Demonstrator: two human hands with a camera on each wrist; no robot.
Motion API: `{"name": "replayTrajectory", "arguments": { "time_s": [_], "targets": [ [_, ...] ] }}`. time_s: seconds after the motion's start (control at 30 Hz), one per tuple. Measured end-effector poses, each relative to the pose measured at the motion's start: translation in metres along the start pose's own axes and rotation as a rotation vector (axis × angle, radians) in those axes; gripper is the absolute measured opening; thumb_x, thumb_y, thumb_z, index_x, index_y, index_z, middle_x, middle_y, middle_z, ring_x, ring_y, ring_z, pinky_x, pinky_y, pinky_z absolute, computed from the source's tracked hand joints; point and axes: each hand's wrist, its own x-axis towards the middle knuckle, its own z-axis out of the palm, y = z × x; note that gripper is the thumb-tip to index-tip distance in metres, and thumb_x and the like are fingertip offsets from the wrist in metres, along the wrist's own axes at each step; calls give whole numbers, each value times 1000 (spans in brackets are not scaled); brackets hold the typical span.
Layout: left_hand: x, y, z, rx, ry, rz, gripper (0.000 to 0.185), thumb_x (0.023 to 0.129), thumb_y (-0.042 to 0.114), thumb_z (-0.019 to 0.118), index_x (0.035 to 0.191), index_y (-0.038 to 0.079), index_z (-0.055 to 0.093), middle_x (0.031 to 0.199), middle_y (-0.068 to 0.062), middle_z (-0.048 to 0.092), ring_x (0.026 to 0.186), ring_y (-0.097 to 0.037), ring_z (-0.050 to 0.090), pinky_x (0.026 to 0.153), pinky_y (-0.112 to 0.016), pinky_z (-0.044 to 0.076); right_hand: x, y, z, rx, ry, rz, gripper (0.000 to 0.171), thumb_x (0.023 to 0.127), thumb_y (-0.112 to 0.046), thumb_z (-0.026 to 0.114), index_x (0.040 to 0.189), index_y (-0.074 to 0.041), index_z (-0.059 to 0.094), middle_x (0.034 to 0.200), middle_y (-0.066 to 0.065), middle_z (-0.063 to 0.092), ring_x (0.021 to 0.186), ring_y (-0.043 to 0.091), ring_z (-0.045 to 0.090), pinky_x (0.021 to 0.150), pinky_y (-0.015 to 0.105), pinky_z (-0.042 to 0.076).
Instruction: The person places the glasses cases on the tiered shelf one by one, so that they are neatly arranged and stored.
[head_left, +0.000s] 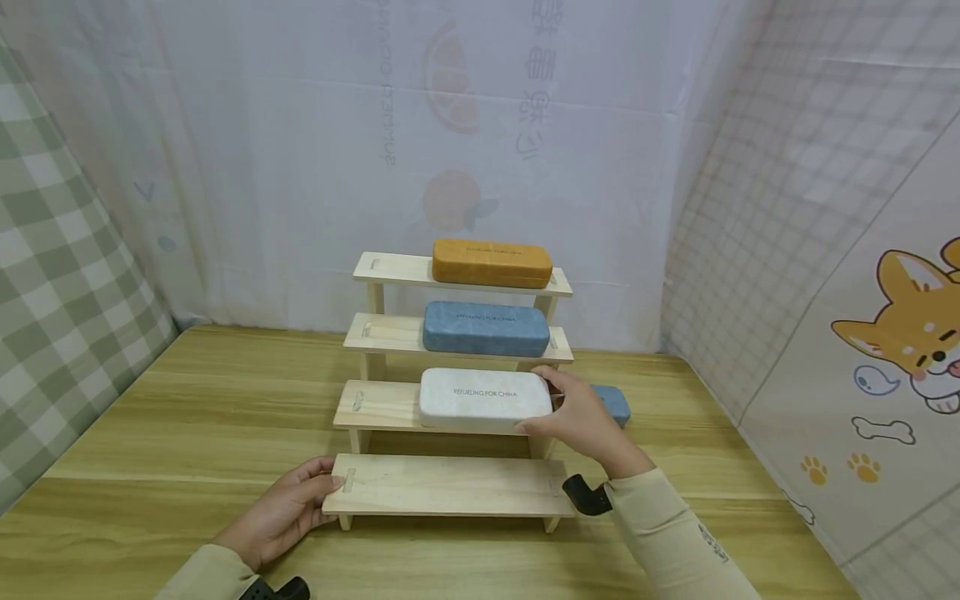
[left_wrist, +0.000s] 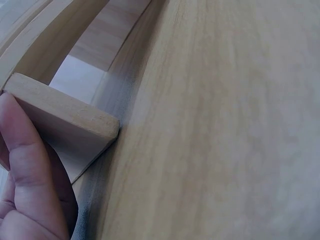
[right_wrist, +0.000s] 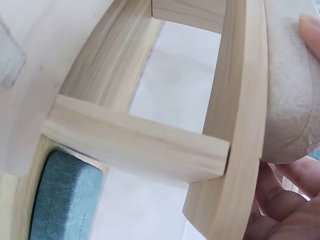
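A four-step wooden rack [head_left: 390, 407] stands on the table. An orange glasses case [head_left: 491, 262] lies on the top step, a blue case [head_left: 486, 329] on the second, a white case [head_left: 483, 400] on the third. My right hand [head_left: 581, 417] grips the right end of the white case [right_wrist: 290, 100], fingers curled round it. My left hand [head_left: 288, 508] holds the left end of the bare bottom step [head_left: 450, 485], thumb on top; the left wrist view shows my fingers [left_wrist: 27, 175] against that board's corner [left_wrist: 70, 122]. Another blue case [head_left: 613, 402] lies on the table behind the right hand.
The wooden table [head_left: 187, 417] is walled by a white cloth backdrop, a green checked cloth at the left and a cartoon dog cloth [head_left: 900, 333] at the right. The second blue case [right_wrist: 65, 200] shows through the rack's frame.
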Motion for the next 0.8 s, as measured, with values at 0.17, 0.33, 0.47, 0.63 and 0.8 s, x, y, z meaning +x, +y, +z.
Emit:
{"name": "replayTrajectory", "arguments": {
  "time_s": [0.17,0.33,0.47,0.63,0.8],
  "targets": [
    [0,-2,0,-3,2,1,56,100,15,49,143,-10,21,110,-2,57,93,-12,60,76,-28,50,1,0,-2,-25,-15,-10,77,69,-25,88,134,-5,52,109,9,61,89,20,60,72,34,51],
    [0,-2,0,-1,5,-3,55,101,14,47,143,-10,21,110,-2,56,93,-12,60,75,-27,50,0,-2,-3,-25,-44,-20,80,71,-24,87,137,-1,49,107,11,62,86,19,59,70,33,51],
    [0,-2,-1,3,1,-4,58,101,15,47,144,-11,17,112,-2,56,94,-11,60,76,-27,50,-1,-3,-4,-30,-61,-9,88,73,-26,85,143,4,41,110,13,61,89,19,60,72,33,51],
    [0,-2,-1,4,2,-5,59,101,15,48,144,-10,17,112,-2,56,94,-11,60,76,-27,50,-1,-3,-4,-46,-65,10,91,76,-29,83,146,4,35,114,15,61,93,20,61,73,34,52],
    [-1,-3,-1,0,2,2,58,100,16,49,143,-10,20,110,-1,57,93,-11,59,75,-27,50,-4,-2,-3,-48,-59,-19,90,78,-30,82,146,5,34,120,18,59,95,22,61,73,34,52]
  ]
}}
